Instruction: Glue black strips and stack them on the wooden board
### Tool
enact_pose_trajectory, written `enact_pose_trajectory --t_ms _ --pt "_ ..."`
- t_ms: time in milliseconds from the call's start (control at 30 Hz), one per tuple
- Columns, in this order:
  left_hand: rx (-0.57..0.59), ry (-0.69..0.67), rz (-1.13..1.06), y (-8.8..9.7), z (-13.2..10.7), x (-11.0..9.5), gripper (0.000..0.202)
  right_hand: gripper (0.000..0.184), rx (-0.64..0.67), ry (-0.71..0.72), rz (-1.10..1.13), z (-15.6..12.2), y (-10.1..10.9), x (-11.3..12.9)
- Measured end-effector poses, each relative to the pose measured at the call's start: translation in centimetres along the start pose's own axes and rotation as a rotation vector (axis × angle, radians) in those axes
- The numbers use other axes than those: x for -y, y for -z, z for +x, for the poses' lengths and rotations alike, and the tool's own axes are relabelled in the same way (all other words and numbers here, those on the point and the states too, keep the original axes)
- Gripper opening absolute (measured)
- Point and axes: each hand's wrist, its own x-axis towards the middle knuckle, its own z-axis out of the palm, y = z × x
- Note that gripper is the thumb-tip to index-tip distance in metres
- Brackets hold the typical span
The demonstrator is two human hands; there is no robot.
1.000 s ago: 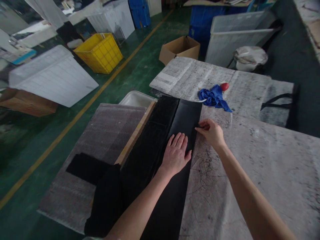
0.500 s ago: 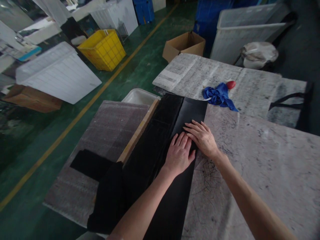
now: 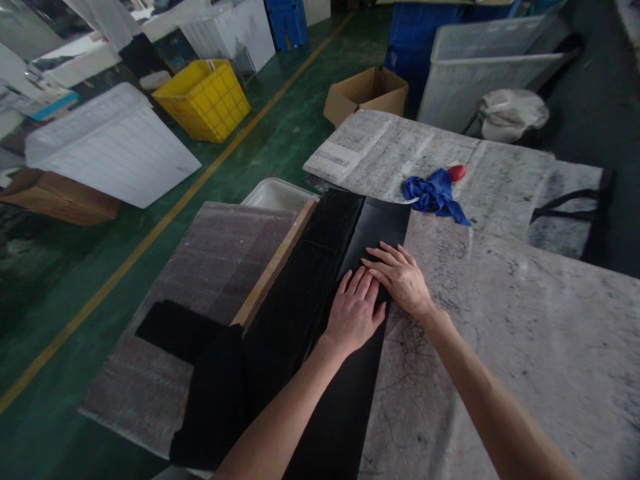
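A long smooth black sheet (image 3: 380, 223) lies along the left edge of a marked grey worktable (image 3: 510, 313). Beside it on the left lies rougher black fabric (image 3: 305, 280) that drapes over a wooden strip (image 3: 273, 267). My left hand (image 3: 354, 311) rests flat on the smooth sheet, fingers stretched out. My right hand (image 3: 397, 277) lies flat just beyond it, fingers spread across the sheet's right edge, touching my left fingertips. Neither hand holds anything.
A blue cloth (image 3: 434, 195) and a small red object (image 3: 457, 173) lie farther back on the table. A white tub (image 3: 277, 195) sits behind the strip. On the green floor stand a yellow crate (image 3: 203, 100), a cardboard box (image 3: 365, 93) and white bins (image 3: 480, 67).
One second ago my right hand pinched the sheet's right edge; it has since flattened onto the sheet next to my left hand. My left hand stayed put.
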Motion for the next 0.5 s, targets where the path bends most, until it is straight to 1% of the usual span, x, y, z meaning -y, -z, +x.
enact_pose_trajectory --t_ms 267,400,500 --pt "0.01 0.004 0.001 -0.02 -0.21 -0.06 0.053 0.037 0.013 -0.002 -0.005 -0.04 0.03 0.01" --pt "0.01 0.001 0.007 -0.01 -0.21 -0.07 0.053 0.04 -0.007 -0.038 0.023 0.05 -0.01 0.12" --pt "0.003 0.0 0.006 0.0 -0.17 -0.07 0.052 0.04 -0.019 -0.038 0.041 0.15 -0.12 0.14"
